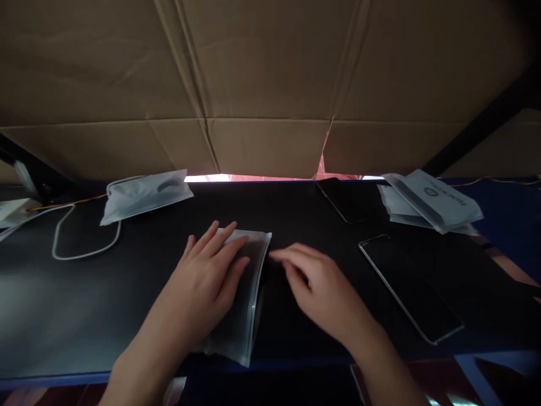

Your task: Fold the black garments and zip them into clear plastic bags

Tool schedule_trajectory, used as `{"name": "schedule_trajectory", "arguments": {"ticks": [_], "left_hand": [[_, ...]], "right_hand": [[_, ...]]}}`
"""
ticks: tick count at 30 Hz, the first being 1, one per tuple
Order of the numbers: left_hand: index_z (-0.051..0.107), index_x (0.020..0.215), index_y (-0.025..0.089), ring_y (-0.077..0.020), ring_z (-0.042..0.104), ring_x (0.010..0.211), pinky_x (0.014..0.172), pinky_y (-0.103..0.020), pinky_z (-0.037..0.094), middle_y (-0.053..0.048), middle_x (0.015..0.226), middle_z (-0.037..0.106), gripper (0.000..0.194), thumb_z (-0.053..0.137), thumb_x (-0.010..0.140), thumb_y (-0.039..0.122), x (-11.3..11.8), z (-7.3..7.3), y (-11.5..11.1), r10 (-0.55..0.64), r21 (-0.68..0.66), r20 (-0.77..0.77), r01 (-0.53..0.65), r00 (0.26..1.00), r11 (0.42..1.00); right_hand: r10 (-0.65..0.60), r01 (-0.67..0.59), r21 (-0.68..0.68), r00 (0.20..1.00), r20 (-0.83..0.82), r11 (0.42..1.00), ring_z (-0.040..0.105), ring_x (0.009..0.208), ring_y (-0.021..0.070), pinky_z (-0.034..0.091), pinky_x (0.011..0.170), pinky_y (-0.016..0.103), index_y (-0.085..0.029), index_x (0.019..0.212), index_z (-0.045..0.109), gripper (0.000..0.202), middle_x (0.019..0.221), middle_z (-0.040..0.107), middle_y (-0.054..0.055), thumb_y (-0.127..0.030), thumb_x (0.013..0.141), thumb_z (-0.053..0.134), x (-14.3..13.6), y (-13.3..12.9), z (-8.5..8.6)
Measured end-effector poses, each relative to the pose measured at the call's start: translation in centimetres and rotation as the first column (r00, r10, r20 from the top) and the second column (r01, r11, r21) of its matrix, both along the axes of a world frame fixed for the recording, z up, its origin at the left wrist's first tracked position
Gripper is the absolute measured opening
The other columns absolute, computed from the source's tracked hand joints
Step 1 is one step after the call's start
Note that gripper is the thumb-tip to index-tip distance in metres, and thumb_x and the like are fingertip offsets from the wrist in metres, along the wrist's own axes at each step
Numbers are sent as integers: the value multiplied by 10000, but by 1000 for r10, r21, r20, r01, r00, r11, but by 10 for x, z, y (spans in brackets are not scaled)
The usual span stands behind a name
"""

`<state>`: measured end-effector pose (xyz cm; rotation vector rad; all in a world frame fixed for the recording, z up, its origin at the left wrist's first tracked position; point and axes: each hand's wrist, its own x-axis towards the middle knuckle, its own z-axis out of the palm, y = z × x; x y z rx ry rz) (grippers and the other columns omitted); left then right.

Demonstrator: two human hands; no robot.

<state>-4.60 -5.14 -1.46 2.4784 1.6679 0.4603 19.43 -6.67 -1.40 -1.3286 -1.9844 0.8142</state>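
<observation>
Lying on desk (296,208), pouch (239,327) under your left hand (207,276), fingers spread apart; your right hand (319,285) beside pouch, fingers curled, can't tell if pinched. Light left pressure could let pouch skid if tugged.

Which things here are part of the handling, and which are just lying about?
Being handled:
translucent bag, under the left hand; right hand beside it

Apparently lying about:
nearer phone
farther phone
white cable
frosted pouch
stacked pouches
</observation>
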Motion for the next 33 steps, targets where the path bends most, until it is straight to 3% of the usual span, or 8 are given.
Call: {"name": "schedule_trajectory", "arguments": {"ticks": [2,5,8,11,18,27,33], "left_hand": [[658,1508,251,-431,398,1631,1249,-814,324,-112,1660,589,463,412,1119,297,14,3,21,-26,-16,2,26,1000,1000],[753,1336,231,-422,631,1416,1213,-816,355,-117,1405,754,384,462,1086,221,33,3,46,-64,-61,14,65,998,996],[781,1035,211,-339,736,1081,1134,-707,476,-84,1103,778,235,547,1051,226,40,2,58,-81,-80,52,85,995,993],[715,923,209,-278,700,960,1025,-537,545,-61,990,734,193,558,1034,210,39,3,57,-74,-67,124,82,990,994],[643,844,223,-249,657,891,886,-432,500,-41,907,677,202,526,1002,176,34,5,55,-18,-31,262,27,965,999],[611,838,233,-236,633,875,823,-395,465,-35,922,657,186,521,998,202,39,9,48,13,-23,347,-5,938,1000],[606,859,232,-213,636,832,752,-359,462,-30,926,639,199,501,1027,242,34,8,52,37,-44,401,-21,915,999]], "right_hand": [[-136,139,-41,988,76,989,748,1152,236,559,980,390,-249,1338,762,326,1283,799,67,-200,1104,541,0,16,2],[-168,179,-79,977,132,981,769,1040,287,541,867,409,-209,1150,812,263,1132,822,115,-254,1099,558,-9,38,0],[-182,196,-108,975,123,975,753,864,246,488,748,359,-213,922,782,263,926,806,85,-223,1081,572,-18,51,-4],[-178,185,-142,982,61,972,710,759,186,442,672,310,-223,870,733,247,844,773,36,-243,1075,598,-22,54,-6],[-159,136,-221,983,-91,966,647,686,137,401,606,268,-233,849,678,263,777,711,-17,-317,1082,589,-30,37,-7],[-245,182,-316,954,-171,931,611,649,139,401,596,278,-239,763,577,289,733,657,-21,-312,1042,596,-41,4,-3],[-135,3,-391,941,-309,920,730,835,160,545,690,256,-269,1090,745,128,956,778,-10,-346,1031,661,-27,0,-12]]}}
